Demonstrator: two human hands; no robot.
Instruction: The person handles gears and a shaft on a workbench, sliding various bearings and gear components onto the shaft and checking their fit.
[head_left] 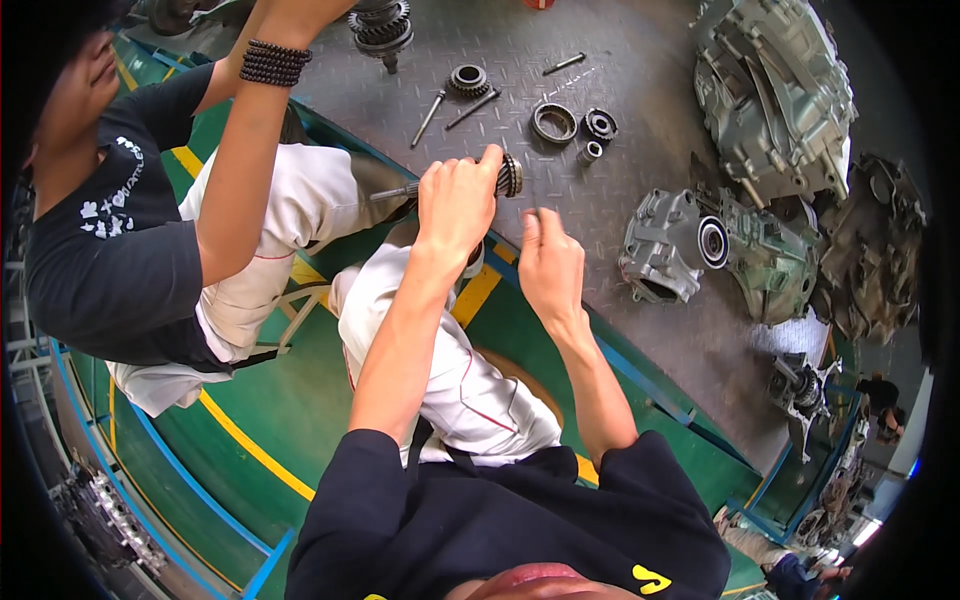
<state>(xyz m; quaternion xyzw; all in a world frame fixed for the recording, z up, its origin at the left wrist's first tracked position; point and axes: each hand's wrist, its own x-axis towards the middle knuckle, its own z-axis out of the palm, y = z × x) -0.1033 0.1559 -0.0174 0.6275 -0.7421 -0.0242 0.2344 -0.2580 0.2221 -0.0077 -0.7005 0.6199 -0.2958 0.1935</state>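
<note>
My left hand [456,205] is wrapped round a gear shaft [510,176]. The toothed gear end sticks out on the right of the fist, and the thin end points left. Just to the right, over the table's near edge, my right hand [552,268] is closed in a pinch; what its fingertips hold, if anything, I cannot make out. Beyond my hands lie a metal ring [554,123], a toothed hub [600,125] and a small bushing [590,153]. A gear [468,80] rests farther left beside two thin rods, one of them a slanting rod [428,118].
The dark metal table [640,90] carries a large gearbox housing [775,95] and smaller housings [665,245] on the right. Another rod [564,63] and a stacked gear shaft [380,35] lie farther back. A seated co-worker's arm [245,190] reaches over the table at left.
</note>
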